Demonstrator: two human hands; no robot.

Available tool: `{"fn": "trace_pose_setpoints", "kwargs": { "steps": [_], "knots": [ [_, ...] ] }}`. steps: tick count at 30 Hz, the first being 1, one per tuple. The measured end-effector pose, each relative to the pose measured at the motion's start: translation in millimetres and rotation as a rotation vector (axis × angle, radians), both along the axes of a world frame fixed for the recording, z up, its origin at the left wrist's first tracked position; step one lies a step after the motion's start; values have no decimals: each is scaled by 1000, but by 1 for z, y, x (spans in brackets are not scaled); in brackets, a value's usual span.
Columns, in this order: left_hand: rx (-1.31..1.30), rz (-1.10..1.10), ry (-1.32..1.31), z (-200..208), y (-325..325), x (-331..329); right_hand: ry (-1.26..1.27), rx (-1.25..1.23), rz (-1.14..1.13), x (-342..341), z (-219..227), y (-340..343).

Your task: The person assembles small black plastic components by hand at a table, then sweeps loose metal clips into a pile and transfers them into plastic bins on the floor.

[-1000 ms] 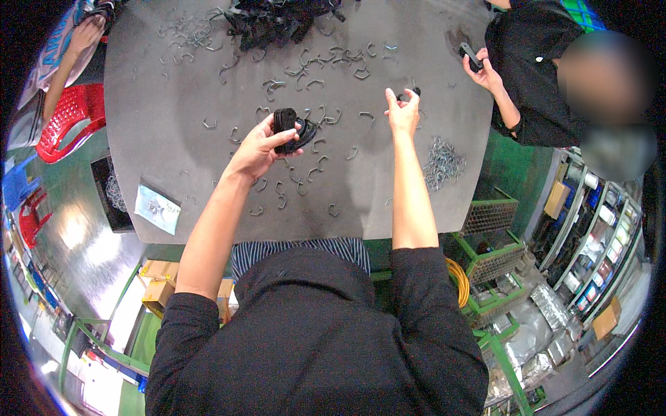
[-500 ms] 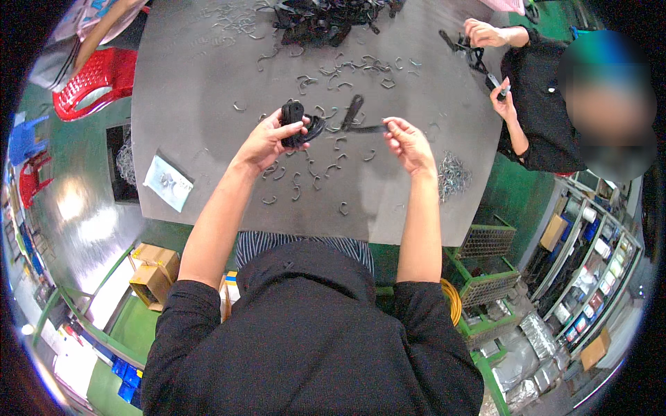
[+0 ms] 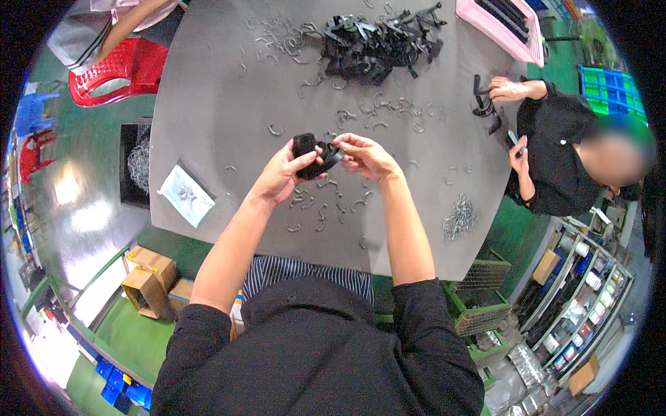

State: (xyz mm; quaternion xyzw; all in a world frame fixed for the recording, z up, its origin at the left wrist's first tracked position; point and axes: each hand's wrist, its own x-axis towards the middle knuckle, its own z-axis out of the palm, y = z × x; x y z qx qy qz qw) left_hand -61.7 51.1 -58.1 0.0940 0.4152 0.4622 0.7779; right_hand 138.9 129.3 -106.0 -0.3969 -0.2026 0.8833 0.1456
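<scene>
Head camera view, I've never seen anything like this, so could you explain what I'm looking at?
There's no robot. A wide fisheye camera on the wearer's head looks down, so straight edges bend. The bare forearms are the wearer's own. The left hand holds black parts; the right hand's fingers are at their right end, the exact grip too small to tell. On the gray table lie scattered bent metal pieces, a black pile, a small metal heap and a pale packet. A co-worker is at right.
</scene>
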Motion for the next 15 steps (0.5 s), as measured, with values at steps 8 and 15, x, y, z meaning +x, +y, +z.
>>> {"fn": "trace_pose_setpoints", "kwargs": {
  "steps": [8, 15],
  "knots": [
    [-22, 122, 120, -18, 28, -53, -1467, 1173, 118, -50, -38, 121],
    [-42, 160, 72, -40, 44, -59, -1515, 1355, 426, -37, -69, 121]
  ]
}}
